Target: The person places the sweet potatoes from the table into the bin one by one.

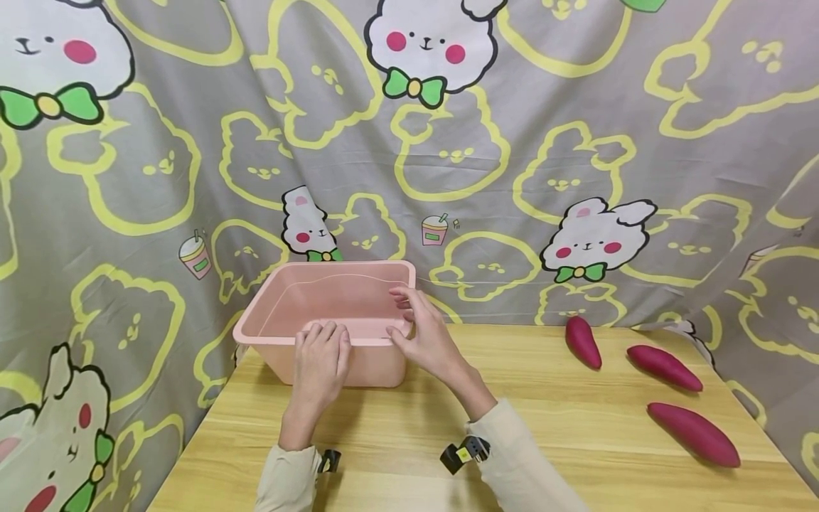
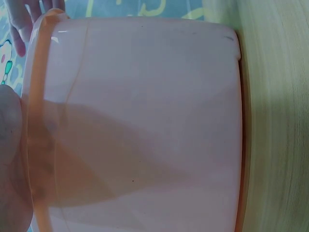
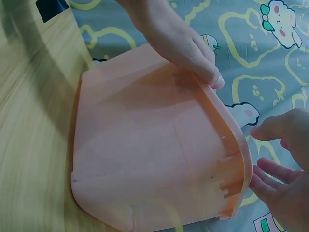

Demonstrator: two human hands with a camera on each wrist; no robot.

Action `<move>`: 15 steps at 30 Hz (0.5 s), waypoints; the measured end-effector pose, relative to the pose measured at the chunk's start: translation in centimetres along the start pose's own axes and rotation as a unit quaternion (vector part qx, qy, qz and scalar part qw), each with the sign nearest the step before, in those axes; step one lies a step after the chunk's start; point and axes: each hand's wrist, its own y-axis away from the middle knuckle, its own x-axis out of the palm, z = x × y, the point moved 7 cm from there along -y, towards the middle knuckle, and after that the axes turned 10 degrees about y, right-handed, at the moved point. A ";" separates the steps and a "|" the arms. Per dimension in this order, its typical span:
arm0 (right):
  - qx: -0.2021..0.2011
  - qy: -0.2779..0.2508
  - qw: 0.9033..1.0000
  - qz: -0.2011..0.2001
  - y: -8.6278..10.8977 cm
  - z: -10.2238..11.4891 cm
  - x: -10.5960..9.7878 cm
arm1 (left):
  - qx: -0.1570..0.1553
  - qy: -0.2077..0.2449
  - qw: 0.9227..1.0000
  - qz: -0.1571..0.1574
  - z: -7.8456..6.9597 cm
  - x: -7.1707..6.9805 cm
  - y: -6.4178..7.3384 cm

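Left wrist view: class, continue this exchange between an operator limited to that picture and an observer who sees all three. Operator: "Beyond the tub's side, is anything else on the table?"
Observer: Yes, three dark red, elongated objects lie on the table, to the right of the pink tub.
Operator: Where are the left hand's fingers?
Observer: The left hand has its fingers curled over the tub's near rim.
Operator: And the right thumb?
Observer: The right hand holds its thumb spread apart from its fingers, at the tub's right end.
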 end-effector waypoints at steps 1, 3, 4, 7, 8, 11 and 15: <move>0.000 0.001 1.000 0.001 0.0 0.0 0.0 | 0.000 0.000 1.000 0.000 0.0 0.0 0.0; 0.000 -0.002 1.000 0.003 0.1 0.0 0.0 | 0.000 -0.001 1.000 -0.001 0.0 0.0 0.0; 0.000 -0.003 1.000 0.003 0.2 0.0 0.0 | 0.000 -0.002 1.000 -0.002 0.0 0.0 0.1; -0.003 -0.005 1.000 0.004 0.4 0.1 -0.2 | 0.001 -0.003 1.000 -0.003 0.0 0.0 0.1; -0.005 -0.005 1.000 0.004 0.4 0.2 -0.3 | 0.002 -0.003 1.000 -0.003 0.0 0.0 0.1; -0.014 0.007 1.000 0.002 0.6 0.4 -0.6 | 0.002 -0.005 1.000 -0.003 0.0 0.0 0.0; -0.034 0.029 0.999 -0.008 0.9 0.8 -1.3 | 0.002 -0.005 1.000 -0.003 0.0 0.0 0.0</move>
